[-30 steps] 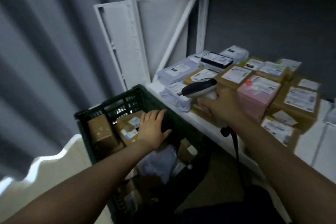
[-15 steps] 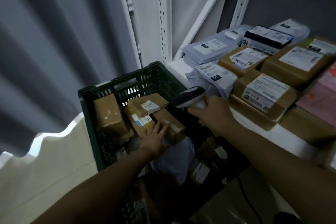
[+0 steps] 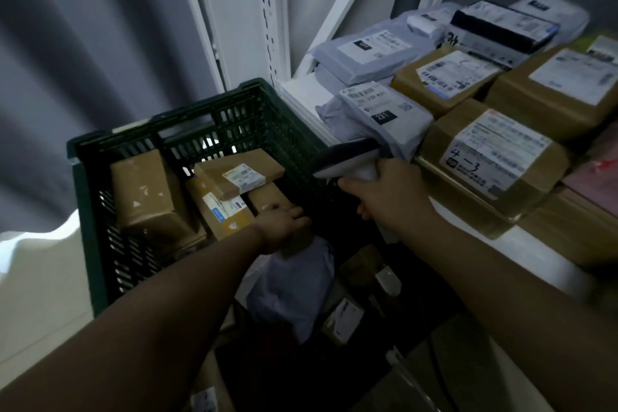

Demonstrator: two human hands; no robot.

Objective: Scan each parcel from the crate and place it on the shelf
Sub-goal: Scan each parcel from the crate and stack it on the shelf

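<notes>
A dark green crate point(image 3: 234, 110) stands left of the white shelf point(image 3: 301, 94) and holds several brown cardboard parcels and a grey mailer bag point(image 3: 294, 281). My left hand point(image 3: 281, 224) reaches into the crate and grips a small brown parcel point(image 3: 267, 197) near the crate's right wall; most of that parcel is hidden under my hand. My right hand point(image 3: 388, 194) holds a handheld barcode scanner point(image 3: 347, 157) over the crate's right rim, its head pointing left toward the crate.
The shelf carries several labelled parcels: grey mailers point(image 3: 371, 53), brown boxes point(image 3: 495, 150), a black-and-white box point(image 3: 501, 27). White shelf uprights point(image 3: 267, 10) and a diagonal brace rise behind the crate. Grey curtain point(image 3: 83, 43) fills the left. A flat labelled box point(image 3: 240, 170) lies on top in the crate.
My left hand has gone deeper into the crate and closed round the small brown parcel. My right hand has brought the scanner from the shelf side to the crate's rim.
</notes>
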